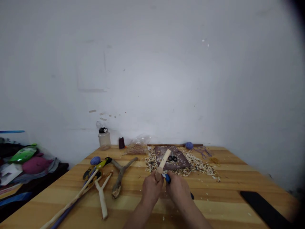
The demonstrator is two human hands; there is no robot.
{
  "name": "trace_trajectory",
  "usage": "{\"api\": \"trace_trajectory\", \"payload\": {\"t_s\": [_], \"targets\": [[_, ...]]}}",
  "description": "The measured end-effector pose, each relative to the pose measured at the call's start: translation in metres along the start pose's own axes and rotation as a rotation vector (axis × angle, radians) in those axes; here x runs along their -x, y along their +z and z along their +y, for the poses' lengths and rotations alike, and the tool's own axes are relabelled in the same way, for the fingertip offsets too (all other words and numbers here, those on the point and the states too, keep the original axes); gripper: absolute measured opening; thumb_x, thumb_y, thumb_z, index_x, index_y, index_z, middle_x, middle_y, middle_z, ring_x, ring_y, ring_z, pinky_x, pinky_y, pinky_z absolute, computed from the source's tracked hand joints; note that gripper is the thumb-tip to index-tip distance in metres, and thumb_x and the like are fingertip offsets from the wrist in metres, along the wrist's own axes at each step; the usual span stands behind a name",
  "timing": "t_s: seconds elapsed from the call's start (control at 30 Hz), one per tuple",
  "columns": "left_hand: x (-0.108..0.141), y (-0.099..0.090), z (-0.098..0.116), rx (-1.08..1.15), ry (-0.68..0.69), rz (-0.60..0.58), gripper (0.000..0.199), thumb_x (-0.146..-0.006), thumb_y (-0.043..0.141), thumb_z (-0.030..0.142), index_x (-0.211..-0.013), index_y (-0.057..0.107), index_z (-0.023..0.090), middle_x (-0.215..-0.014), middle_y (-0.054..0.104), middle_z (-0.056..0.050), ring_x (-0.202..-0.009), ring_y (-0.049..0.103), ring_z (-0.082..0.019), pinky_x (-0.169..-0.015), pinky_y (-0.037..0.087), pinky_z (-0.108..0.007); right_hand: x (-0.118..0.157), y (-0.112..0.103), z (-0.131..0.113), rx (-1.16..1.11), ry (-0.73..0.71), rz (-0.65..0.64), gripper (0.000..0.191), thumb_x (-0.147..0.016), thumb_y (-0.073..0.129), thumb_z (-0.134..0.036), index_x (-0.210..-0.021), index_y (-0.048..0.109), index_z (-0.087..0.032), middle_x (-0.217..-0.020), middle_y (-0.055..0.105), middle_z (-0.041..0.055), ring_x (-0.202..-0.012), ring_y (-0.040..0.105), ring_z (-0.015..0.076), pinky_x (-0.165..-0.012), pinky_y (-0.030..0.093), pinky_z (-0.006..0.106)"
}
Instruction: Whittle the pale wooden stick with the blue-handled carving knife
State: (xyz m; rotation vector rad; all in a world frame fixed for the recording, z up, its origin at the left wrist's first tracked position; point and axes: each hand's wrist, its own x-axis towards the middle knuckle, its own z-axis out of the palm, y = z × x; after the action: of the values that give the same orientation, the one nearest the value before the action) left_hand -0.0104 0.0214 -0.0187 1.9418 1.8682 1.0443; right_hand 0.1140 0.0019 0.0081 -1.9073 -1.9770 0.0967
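Observation:
My left hand (152,188) is closed around a pale peeled wooden stick (165,159), which points up and away from me. Close beside it, my right hand (176,187) grips a blue-handled knife (167,178). The knife's front end is against or very near the stick just above my left hand; its blade is mostly hidden. A dark tip of the handle sticks out below my right hand. Beyond both hands, a brown cloth (183,161) lies on the table with black-handled scissors (172,158) on it, amid many wood shavings (201,166).
To the left lie a peeled forked stick (102,198), a bark-covered forked branch (119,176), long sticks (69,205) and blue yarn (95,160). A plastic bottle (104,140), thread spool (121,143) and clear bag (137,148) stand near the wall. A black slab (263,208) lies right.

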Motion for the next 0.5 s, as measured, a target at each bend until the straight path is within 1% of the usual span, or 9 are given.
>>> {"api": "trace_trajectory", "payload": {"t_s": [0.17,0.3,0.33,0.4,0.5], "targets": [[0.005,0.0,0.01,-0.023,-0.038,-0.021,0.021,-0.08,0.043,0.03,-0.078,0.06,0.018,-0.068,0.066,-0.004,-0.063,0.059,-0.014,-0.053,0.031,-0.021,0.001,0.001,-0.001,-0.056,0.028,-0.03,0.02,-0.079,0.042,-0.02,-0.086,0.06,-0.025,-0.078,0.068,0.0059,-0.073,0.063,0.0187,-0.054,0.032,0.024],[0.009,-0.002,0.013,-0.011,-0.053,-0.001,0.016,-0.077,0.046,0.024,-0.086,0.058,0.018,-0.072,0.066,-0.003,-0.067,0.059,-0.014,-0.057,0.034,-0.02,0.0,-0.003,-0.004,-0.184,0.02,-0.036,0.023,-0.079,0.043,-0.024,-0.089,0.063,-0.023,-0.08,0.068,0.0078,-0.074,0.062,0.0182,-0.058,0.034,0.023],[0.009,-0.002,0.012,0.004,-0.043,0.012,0.016,-0.077,0.046,0.023,-0.086,0.058,0.018,-0.071,0.065,-0.002,-0.066,0.059,-0.014,-0.056,0.034,-0.02,0.0,-0.004,-0.005,-0.247,0.009,-0.049,0.023,-0.078,0.044,-0.023,-0.088,0.064,-0.022,-0.08,0.068,0.0076,-0.073,0.062,0.0179,-0.058,0.035,0.022],[0.01,-0.003,0.009,0.043,0.001,0.048,0.012,-0.075,0.047,0.023,-0.081,0.057,0.019,-0.066,0.063,0.0,-0.062,0.057,-0.013,-0.054,0.033,-0.02,0.0,-0.009,-0.006,-0.449,-0.042,-0.114,0.02,-0.075,0.045,-0.022,-0.08,0.064,-0.019,-0.075,0.067,0.0051,-0.069,0.059,0.0167,-0.056,0.034,0.021],[0.011,-0.004,0.005,0.103,0.134,0.116,0.011,-0.075,0.046,0.024,-0.068,0.053,0.019,-0.059,0.057,0.002,-0.057,0.052,-0.012,-0.053,0.032,-0.019,0.004,-0.015,-0.005,-0.807,-0.13,-0.299,0.016,-0.07,0.049,-0.026,-0.063,0.059,-0.017,-0.057,0.056,-0.0015,-0.054,0.049,0.0122,-0.05,0.031,0.019]]}}
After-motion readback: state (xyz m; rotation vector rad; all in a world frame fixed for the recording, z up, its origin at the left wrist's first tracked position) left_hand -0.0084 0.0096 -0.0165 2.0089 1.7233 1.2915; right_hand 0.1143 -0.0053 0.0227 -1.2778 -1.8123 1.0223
